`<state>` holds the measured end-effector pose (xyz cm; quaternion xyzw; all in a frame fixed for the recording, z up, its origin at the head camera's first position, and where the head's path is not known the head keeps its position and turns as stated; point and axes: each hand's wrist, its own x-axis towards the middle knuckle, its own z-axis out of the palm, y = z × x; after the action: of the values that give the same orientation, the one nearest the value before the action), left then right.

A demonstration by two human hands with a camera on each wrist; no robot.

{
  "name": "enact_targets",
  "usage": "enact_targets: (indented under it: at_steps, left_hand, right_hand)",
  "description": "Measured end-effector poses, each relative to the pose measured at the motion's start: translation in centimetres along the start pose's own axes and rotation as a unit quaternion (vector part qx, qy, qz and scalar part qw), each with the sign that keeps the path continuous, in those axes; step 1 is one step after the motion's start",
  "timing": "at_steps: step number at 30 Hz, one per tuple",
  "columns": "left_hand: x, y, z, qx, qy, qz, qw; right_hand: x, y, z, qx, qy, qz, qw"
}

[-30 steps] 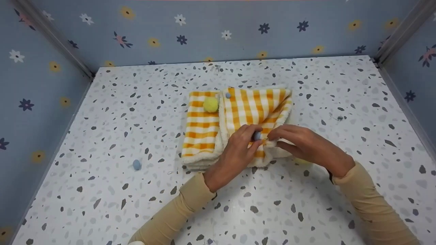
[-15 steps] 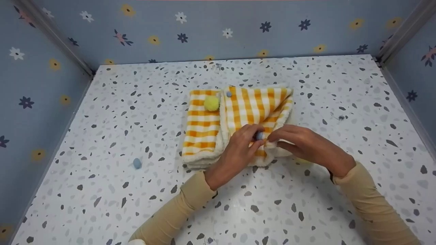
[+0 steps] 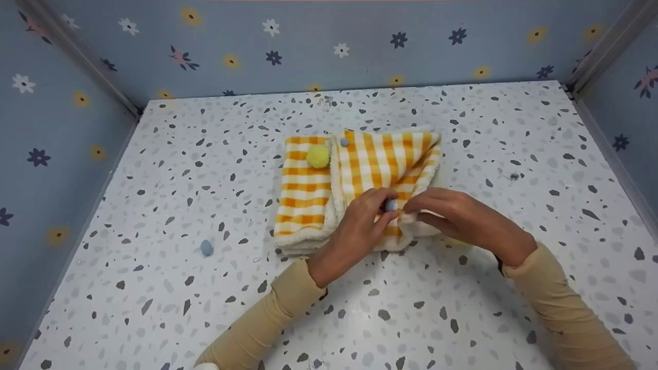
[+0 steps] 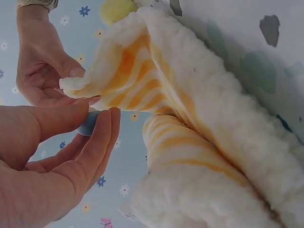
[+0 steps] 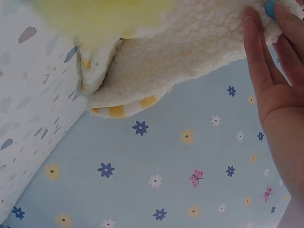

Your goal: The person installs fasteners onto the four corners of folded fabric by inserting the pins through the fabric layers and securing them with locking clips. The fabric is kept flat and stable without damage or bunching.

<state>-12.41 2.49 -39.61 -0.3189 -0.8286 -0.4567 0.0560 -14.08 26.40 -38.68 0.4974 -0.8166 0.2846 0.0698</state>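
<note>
Two tan sleeves [image 3: 262, 313] filled the foreground as your arms reached over the speckled worktop [image 3: 169, 205]. Your left hand [image 3: 357, 223] pinched a blue button-like piece [image 4: 88, 127] between thumb and fingers, while your right hand [image 3: 465, 218] pinched the fleecy edge of a yellow-and-white checked cloth [image 3: 306, 195] just beside it. The cloth lay folded near the middle of the worktop, its near right edge lifted between your hands. The work looked like fastening or settling the piece at that edge; which, could not be told. Doing it well probably meant gripping close to the edge and keeping it fairly taut, since thick fleece would likely bunch, and turning the piece gently without tugging the layers below.

Three blue pieces were counted: a loose blue piece [image 3: 206, 247] at left on the worktop, the pinched one, and a third blue piece [image 3: 344, 142] by the single cloth's far edge. Two yellow pompoms showed, a near pompom [image 5: 109, 21] mostly hidden by your right hand in the head view and a far pompom [image 3: 318, 156] on the cloth. Flowered walls [image 3: 329, 20] rose behind.
</note>
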Motion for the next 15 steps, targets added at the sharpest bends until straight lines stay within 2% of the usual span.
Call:
enact_targets:
  at_steps: [15]
  left_hand:
    - [0.17,0.05,-0.09,-0.025,-0.019,-0.022,0.9993]
  right_hand:
    - [-0.06,-0.12,-0.04,-0.009,-0.013,0.013,0.9998]
